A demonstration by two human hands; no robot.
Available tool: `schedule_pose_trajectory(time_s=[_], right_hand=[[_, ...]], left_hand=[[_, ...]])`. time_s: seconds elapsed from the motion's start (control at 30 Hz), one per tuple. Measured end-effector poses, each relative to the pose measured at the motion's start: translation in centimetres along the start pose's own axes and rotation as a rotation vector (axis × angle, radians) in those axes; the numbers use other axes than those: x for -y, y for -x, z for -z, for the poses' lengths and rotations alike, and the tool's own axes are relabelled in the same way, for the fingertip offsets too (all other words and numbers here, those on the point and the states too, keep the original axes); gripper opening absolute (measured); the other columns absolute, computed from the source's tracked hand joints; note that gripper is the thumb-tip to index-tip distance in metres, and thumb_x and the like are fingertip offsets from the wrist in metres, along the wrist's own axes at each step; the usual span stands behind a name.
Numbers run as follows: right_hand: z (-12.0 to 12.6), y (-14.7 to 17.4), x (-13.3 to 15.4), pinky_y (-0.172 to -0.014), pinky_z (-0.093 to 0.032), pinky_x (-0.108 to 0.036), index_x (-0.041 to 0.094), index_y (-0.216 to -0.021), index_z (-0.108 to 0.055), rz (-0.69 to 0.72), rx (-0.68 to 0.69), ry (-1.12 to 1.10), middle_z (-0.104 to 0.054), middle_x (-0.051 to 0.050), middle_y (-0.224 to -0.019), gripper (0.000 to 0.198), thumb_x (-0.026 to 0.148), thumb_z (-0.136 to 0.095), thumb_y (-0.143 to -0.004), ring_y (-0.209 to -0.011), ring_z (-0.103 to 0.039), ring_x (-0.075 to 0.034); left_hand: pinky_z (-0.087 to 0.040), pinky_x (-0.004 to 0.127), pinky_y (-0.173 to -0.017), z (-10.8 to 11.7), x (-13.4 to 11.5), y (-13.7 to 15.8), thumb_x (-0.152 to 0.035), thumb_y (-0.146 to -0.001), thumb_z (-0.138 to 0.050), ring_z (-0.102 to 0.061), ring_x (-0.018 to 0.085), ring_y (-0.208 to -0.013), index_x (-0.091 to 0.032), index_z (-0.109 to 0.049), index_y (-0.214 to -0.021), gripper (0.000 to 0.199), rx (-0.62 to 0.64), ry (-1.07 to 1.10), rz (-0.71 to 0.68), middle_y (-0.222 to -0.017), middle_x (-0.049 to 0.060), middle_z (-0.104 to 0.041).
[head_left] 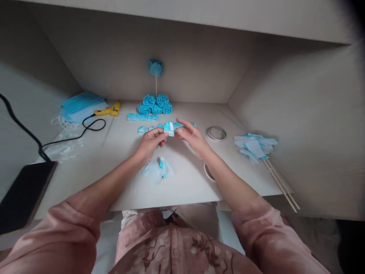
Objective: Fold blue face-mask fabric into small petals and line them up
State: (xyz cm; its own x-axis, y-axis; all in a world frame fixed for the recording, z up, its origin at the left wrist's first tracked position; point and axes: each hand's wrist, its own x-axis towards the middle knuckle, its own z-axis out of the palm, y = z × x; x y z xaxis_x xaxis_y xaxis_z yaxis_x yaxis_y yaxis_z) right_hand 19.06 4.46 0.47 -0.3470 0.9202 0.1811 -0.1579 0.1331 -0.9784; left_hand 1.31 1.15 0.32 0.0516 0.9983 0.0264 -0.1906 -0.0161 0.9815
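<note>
And here was a boxed-in booth — plain greyish-beige all round! The back wall point(199, 61) stood straight ahead, the left wall point(34, 68) and right wall point(302, 95) angling out from it towards the viewer. Overhead, a pale panel point(199, 13) ran right across the top, and below spread a whitish tabletop point(182, 190). The light was soft and muted — brighter over that tabletop, with shadow gathering beneath the panel.

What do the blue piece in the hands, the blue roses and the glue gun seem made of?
Blue piece: thin, matte cloth or paper, perhaps; it looks folded, with white showing.
Blue roses: soft, matte sheet, fabric or paper, judging by the ruffled edges.
Glue gun: probably smooth plastic, given its bright yellow body.
</note>
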Motion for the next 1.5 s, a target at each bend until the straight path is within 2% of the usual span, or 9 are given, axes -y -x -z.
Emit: schedule_pose_trajectory(time_s=[0.13,0.3,0.47,0.6,0.77,1.0,1.17,1.4,1.5], right_hand=[[-0.7,0.2,-0.4,-0.075,-0.045,-0.028,0.021,-0.124,-0.059,0.097,0.021,0.096,-0.055,0.003,-0.077,0.052,0.035,-0.072,-0.075,-0.073,-0.055,-0.012],[-1.1,0.7,-0.2,-0.068,-0.042,-0.026,0.018,-0.132,-0.051,0.095,0.065,0.244,-0.052,0.004,-0.074,0.057,0.028,-0.065,-0.078,-0.067,-0.051,-0.011],[-1.5,1.3,0.1,-0.075,-0.045,-0.028,0.021,-0.135,-0.048,0.117,0.114,0.381,-0.056,0.003,-0.078,0.058,0.025,-0.063,-0.079,-0.073,-0.055,-0.012],[-1.5,1.1,-0.1,-0.08,-0.047,-0.03,0.022,-0.134,-0.048,0.133,0.118,0.313,-0.061,-0.001,-0.089,0.055,0.028,-0.062,-0.082,-0.081,-0.059,-0.014],[-1.7,1.1,-0.4,-0.073,-0.048,-0.028,0.021,-0.131,-0.05,0.144,0.082,0.321,-0.058,0.001,-0.082,0.052,0.028,-0.061,-0.081,-0.072,-0.055,-0.012],[-2.2,1.7,-0.1,-0.077,-0.048,-0.03,0.022,-0.133,-0.05,0.195,0.091,0.434,-0.057,0.002,-0.082,0.053,0.022,-0.059,-0.081,-0.074,-0.056,-0.012],[-2.1,1.5,-0.1,-0.078,-0.048,-0.031,0.023,-0.133,-0.052,0.166,0.104,0.39,-0.06,-0.001,-0.088,0.052,0.028,-0.062,-0.082,-0.075,-0.056,-0.014],[-1.3,0.8,-0.6,-0.08,-0.049,-0.031,0.022,-0.13,-0.054,0.108,-0.017,0.157,-0.061,-0.002,-0.088,0.055,0.037,-0.068,-0.079,-0.082,-0.059,-0.015],[-1.3,0.7,-0.6,-0.081,-0.048,-0.031,0.021,-0.129,-0.055,0.124,-0.038,0.17,-0.061,-0.002,-0.089,0.054,0.038,-0.068,-0.079,-0.083,-0.058,-0.015]], left_hand=[[-0.038,0.023,-0.057,0.2,0.5,0.0,-0.039,-0.066,-0.079,-0.049,0.008,-0.057,-0.016,-0.062,-0.076,0.03,0.061,0.006,0.003,-0.067,-0.002,-0.057],[-0.041,0.024,-0.062,0.9,0.2,-0.2,-0.044,-0.071,-0.075,-0.056,0.012,-0.068,-0.018,-0.068,-0.097,0.037,0.042,-0.01,0.0,-0.075,0.0,-0.063],[-0.039,0.024,-0.06,1.1,-0.2,-0.1,-0.041,-0.066,-0.078,-0.052,0.01,-0.061,-0.017,-0.066,-0.075,0.029,0.023,-0.075,-0.029,-0.066,-0.002,-0.06],[-0.04,0.025,-0.061,0.8,-0.2,0.1,-0.041,-0.065,-0.078,-0.052,0.011,-0.06,-0.017,-0.065,-0.073,0.028,-0.015,-0.072,-0.04,-0.065,-0.002,-0.059],[-0.041,0.025,-0.064,0.7,0.1,0.2,-0.041,-0.069,-0.074,-0.053,0.011,-0.063,-0.017,-0.066,-0.074,0.026,0.023,-0.077,-0.036,-0.07,-0.001,-0.06],[-0.042,0.026,-0.069,1.1,-0.2,0.3,-0.035,-0.069,-0.072,-0.055,0.013,-0.07,-0.017,-0.065,-0.072,0.02,0.077,-0.143,-0.073,-0.074,0.0,-0.063],[-0.043,0.027,-0.072,1.2,-0.1,0.2,-0.034,-0.073,-0.07,-0.056,0.014,-0.071,-0.017,-0.066,-0.072,0.018,0.071,-0.069,-0.052,-0.073,0.001,-0.064],[-0.042,0.026,-0.063,0.6,-0.4,0.5,-0.053,-0.081,-0.061,-0.058,0.015,-0.07,-0.016,-0.064,-0.11,0.047,0.1,0.054,0.032,-0.079,0.004,-0.064],[-0.042,0.026,-0.063,0.7,-0.3,0.4,-0.052,-0.079,-0.064,-0.058,0.014,-0.07,-0.017,-0.063,-0.108,0.046,0.091,0.03,0.016,-0.08,0.003,-0.063]])
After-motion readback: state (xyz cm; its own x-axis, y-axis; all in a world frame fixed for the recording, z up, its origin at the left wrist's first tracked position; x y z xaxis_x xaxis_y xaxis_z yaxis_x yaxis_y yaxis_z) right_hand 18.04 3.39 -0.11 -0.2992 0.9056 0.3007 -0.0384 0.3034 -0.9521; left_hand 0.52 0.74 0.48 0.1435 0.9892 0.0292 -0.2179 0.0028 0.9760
